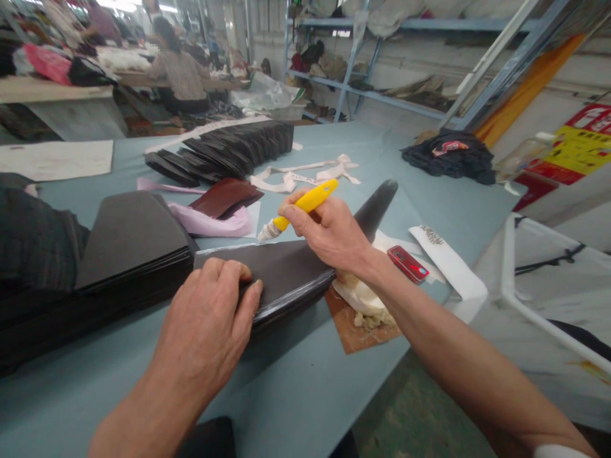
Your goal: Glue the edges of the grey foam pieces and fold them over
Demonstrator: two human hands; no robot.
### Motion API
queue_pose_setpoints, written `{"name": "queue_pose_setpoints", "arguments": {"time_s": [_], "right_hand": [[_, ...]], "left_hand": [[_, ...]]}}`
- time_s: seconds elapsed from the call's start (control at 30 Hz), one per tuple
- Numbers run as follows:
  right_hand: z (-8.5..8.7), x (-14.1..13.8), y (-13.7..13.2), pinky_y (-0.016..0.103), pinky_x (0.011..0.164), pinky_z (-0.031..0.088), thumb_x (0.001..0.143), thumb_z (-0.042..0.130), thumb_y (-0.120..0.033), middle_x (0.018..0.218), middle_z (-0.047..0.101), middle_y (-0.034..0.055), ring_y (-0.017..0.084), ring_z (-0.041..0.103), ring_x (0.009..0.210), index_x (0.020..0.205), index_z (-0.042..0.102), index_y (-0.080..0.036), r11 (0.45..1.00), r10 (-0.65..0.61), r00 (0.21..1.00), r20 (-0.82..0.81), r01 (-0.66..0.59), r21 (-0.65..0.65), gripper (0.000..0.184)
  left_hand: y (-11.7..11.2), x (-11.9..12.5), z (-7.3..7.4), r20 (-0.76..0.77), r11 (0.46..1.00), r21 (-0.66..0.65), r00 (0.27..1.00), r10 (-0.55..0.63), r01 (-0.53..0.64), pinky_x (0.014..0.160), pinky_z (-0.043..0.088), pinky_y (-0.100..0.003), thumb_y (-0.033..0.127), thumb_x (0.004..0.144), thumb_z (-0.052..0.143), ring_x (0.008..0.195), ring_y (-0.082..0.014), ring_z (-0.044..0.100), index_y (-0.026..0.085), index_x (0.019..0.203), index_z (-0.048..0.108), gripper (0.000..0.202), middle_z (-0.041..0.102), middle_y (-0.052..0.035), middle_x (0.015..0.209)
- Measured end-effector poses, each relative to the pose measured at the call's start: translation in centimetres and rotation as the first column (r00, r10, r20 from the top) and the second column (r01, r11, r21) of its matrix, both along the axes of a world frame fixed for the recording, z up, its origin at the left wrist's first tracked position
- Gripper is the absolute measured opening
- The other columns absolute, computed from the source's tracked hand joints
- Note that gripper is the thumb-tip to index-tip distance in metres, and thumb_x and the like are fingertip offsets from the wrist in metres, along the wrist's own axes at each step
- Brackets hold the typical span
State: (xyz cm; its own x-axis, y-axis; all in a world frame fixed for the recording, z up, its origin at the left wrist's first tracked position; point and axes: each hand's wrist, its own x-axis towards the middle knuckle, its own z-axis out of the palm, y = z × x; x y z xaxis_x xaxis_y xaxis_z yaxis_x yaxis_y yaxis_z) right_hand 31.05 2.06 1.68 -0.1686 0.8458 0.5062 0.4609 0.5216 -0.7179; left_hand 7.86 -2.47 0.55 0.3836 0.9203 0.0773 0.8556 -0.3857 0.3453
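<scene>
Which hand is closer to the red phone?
The right hand is closer: the red phone lies just to its right, not touching it. The left hand is farther away, further left, resting on the dark sheets.

Yellow tool handle (309, 201): glossy plastic. Dark sheet stack (267, 273): matt, smooth (leather-like). Maroon piece (224, 196): glossy.

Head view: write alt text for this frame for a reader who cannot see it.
A person's right hand holds a yellow-handled brush just above a stack of dark tapered panels, which the left hand presses on a blue-grey worktable. Fanned rows of similar dark panels lie farther along the table.
</scene>
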Motion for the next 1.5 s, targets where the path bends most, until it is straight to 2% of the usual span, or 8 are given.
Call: {"name": "queue_pose_setpoints", "arguments": {"time_s": [0.17, 0.33, 0.5, 0.63, 0.93, 1.17, 1.3, 1.5], "right_hand": [[-0.5, 1.3, -0.3, 0.030, 0.071, 0.040, 0.105, 0.055, -0.073, 0.079, 0.068, 0.0005, 0.013, 0.056, 0.069, 0.096, 0.074, -0.017, 0.998, -0.060, 0.993, 0.103, 0.062, -0.015, 0.059], [-0.4, 2.9, -1.2, 0.030, 0.071, 0.042, 0.105, 0.055, -0.072, 0.078, 0.069, -0.0004, 0.013, 0.057, 0.068, 0.100, 0.075, -0.017, 0.991, -0.131, 0.989, 0.071, 0.130, 0.017, 0.059], [-0.7, 2.7, -1.8, 0.031, 0.071, 0.042, 0.107, 0.053, -0.072, 0.086, 0.073, 0.0015, 0.013, 0.058, 0.071, 0.099, 0.074, -0.017, 0.996, -0.091, 0.993, 0.080, 0.089, 0.030, 0.059], [-1.0, 3.7, -2.0, 0.032, 0.071, 0.042, 0.106, 0.054, -0.071, 0.087, 0.073, 0.0030, 0.013, 0.057, 0.071, 0.094, 0.073, -0.017, 0.992, -0.123, 0.987, 0.107, 0.120, 0.033, 0.059], [-0.5, 4.0, -3.1, 0.031, 0.073, 0.045, 0.107, 0.056, -0.068, 0.085, 0.068, 0.0007, 0.013, 0.055, 0.071, 0.094, 0.069, -0.018, 0.996, -0.090, 0.995, 0.036, 0.090, 0.022, 0.052], [-0.1, 5.3, -3.4, 0.030, 0.068, 0.045, 0.104, 0.061, -0.070, 0.075, 0.061, -0.0020, 0.013, 0.056, 0.069, 0.096, 0.070, -0.019, 0.986, -0.163, 0.987, 0.005, 0.163, -0.039, 0.052], [0.8, 4.4, -3.5, 0.030, 0.066, 0.045, 0.104, 0.060, -0.072, 0.073, 0.060, -0.0027, 0.013, 0.055, 0.068, 0.099, 0.070, -0.019, 0.976, -0.213, 0.976, -0.035, 0.211, -0.049, 0.054], [1.0, 2.6, -2.6, 0.030, 0.070, 0.042, 0.105, 0.053, -0.077, 0.073, 0.063, -0.0014, 0.014, 0.055, 0.070, 0.090, 0.071, -0.019, 0.984, -0.173, 0.980, 0.098, 0.176, -0.022, 0.062]], "left_hand": [[0.0, 0.1, 0.0, -0.019, 1.000, 0.016, 1.000, 0.010, -0.010, 0.099, 0.049, -0.058, 0.051, 0.099, 0.032, 0.101, -0.0362, 0.063, 0.024, 0.100, 0.062, 0.041, 0.065, -0.0139, 0.104], [0.0, 0.0, -0.2, -0.010, 0.999, 0.043, 1.000, 0.008, -0.008, 0.097, 0.049, -0.058, 0.053, 0.099, 0.032, 0.099, -0.0363, 0.063, 0.023, 0.100, 0.063, 0.043, 0.065, -0.0144, 0.104], [0.1, 0.0, -0.3, -0.021, 0.998, 0.060, 1.000, 0.009, -0.008, 0.098, 0.049, -0.058, 0.054, 0.098, 0.033, 0.100, -0.0366, 0.064, 0.023, 0.099, 0.064, 0.043, 0.066, -0.0148, 0.104], [0.0, -0.1, -0.3, -0.020, 0.997, 0.082, 1.000, -0.004, 0.006, 0.096, 0.050, -0.056, 0.052, 0.100, 0.033, 0.099, -0.0359, 0.064, 0.023, 0.100, 0.064, 0.042, 0.066, -0.0145, 0.104], [0.2, -0.3, -0.9, -0.020, 0.987, 0.158, 1.000, -0.014, 0.017, 0.090, 0.049, -0.050, 0.055, 0.100, 0.036, 0.093, -0.0322, 0.064, 0.025, 0.097, 0.061, 0.040, 0.066, -0.0114, 0.100], [0.0, 0.3, 0.4, -0.058, 0.999, 0.042, 0.998, 0.016, -0.014, 0.100, 0.050, -0.057, 0.053, 0.097, 0.033, 0.102, -0.0372, 0.063, 0.024, 0.097, 0.059, 0.039, 0.066, -0.0155, 0.105], [-0.1, 0.4, 0.6, -0.076, 0.999, 0.038, 0.997, 0.029, -0.026, 0.100, 0.050, -0.059, 0.053, 0.096, 0.031, 0.101, -0.0372, 0.063, 0.024, 0.097, 0.059, 0.040, 0.065, -0.0161, 0.106], [-0.2, 0.5, 0.6, -0.094, 1.000, 0.016, 0.995, 0.016, -0.014, 0.105, 0.049, -0.061, 0.051, 0.098, 0.032, 0.105, -0.0390, 0.063, 0.021, 0.101, 0.060, 0.042, 0.065, -0.0180, 0.110]]}}
